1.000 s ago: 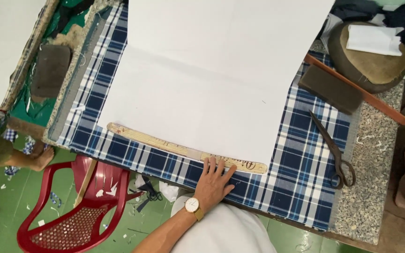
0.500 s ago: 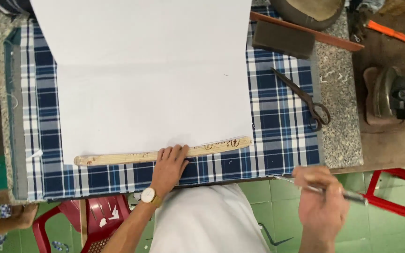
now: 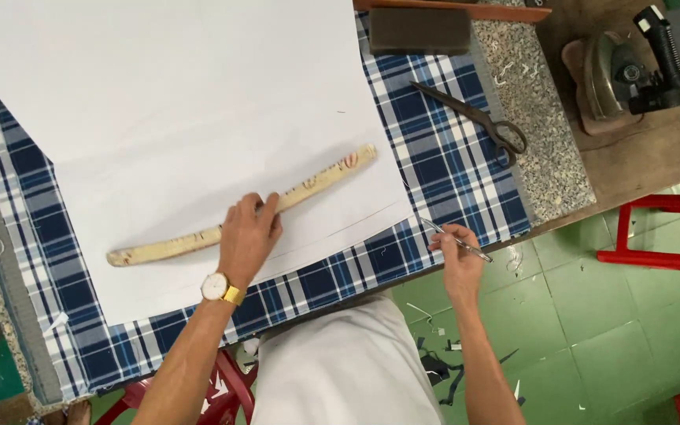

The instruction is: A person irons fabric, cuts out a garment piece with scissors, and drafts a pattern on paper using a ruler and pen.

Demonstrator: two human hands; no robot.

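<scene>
Fingers of my left hand (image 3: 247,236) press flat on the curved ruler (image 3: 238,216), now moved up onto the white paper (image 3: 182,102) at frame centre; right hand (image 3: 456,256) pinches a pen (image 3: 458,241), now nearer the bench.

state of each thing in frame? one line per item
left hand: flat, pressing the curved ruler
curved ruler: lying on the white paper, pinned by the hand
right hand: off the table edge, pinching a pen
pen: held, tip off the paper
white paper: spread flat over the checked cloth
scissors: closed, lying untouched
wristwatch: on left wrist
</scene>
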